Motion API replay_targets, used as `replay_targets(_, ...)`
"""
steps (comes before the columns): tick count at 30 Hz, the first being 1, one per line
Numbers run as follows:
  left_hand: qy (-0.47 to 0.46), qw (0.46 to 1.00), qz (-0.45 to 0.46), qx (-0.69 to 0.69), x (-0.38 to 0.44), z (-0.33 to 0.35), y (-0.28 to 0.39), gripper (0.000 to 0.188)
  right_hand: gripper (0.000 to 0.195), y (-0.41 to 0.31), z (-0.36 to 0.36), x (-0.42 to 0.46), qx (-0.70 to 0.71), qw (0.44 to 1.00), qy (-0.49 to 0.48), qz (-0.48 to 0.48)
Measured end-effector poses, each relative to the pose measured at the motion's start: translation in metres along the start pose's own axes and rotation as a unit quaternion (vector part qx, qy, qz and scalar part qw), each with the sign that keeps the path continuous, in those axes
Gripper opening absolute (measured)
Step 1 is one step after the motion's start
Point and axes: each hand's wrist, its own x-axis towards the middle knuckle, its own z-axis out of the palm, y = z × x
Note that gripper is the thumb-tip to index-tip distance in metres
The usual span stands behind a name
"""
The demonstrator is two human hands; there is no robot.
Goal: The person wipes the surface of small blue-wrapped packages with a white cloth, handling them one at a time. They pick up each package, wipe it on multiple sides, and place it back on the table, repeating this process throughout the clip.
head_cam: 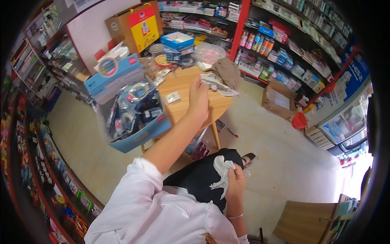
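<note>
My left hand reaches over the round wooden table, its fingers closed at the end of a crumpled white tissue or thin cloth. That piece lies beside a brown cloth at the table's edge. Lower down, above my lap, my right hand pinches another crumpled white piece between thumb and fingers. Left of my left forearm stands a blue cardboard box with its lid up, filled with plastic-wrapped items. A small clear packet lies on the tabletop between box and hand.
At the table's back are a paper bag, a blue open box, a round container and a clear plastic bag. Stocked shelves line both sides. On the floor stand a cardboard box and a red bucket; a marker lies near the table leg.
</note>
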Motion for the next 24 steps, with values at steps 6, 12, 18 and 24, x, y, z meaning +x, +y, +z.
replay_targets(6,0.186,0.977,0.094,0.031,0.121,0.075,-0.014,0.060,0.015,0.008,-0.037,-0.011,-0.030,0.997,0.044,0.050)
replay_targets(12,0.253,0.967,0.019,0.000,0.211,0.037,0.003,0.048,0.017,0.033,-0.062,-0.006,0.027,0.996,0.042,0.073)
replay_targets(18,0.288,0.955,-0.068,-0.001,0.213,0.026,0.006,0.031,0.019,0.039,-0.063,0.003,0.087,0.988,0.069,0.110)
replay_targets(24,0.271,0.956,0.109,-0.009,0.193,0.003,-0.004,0.012,0.016,0.027,-0.058,0.001,0.079,0.990,0.060,0.099)
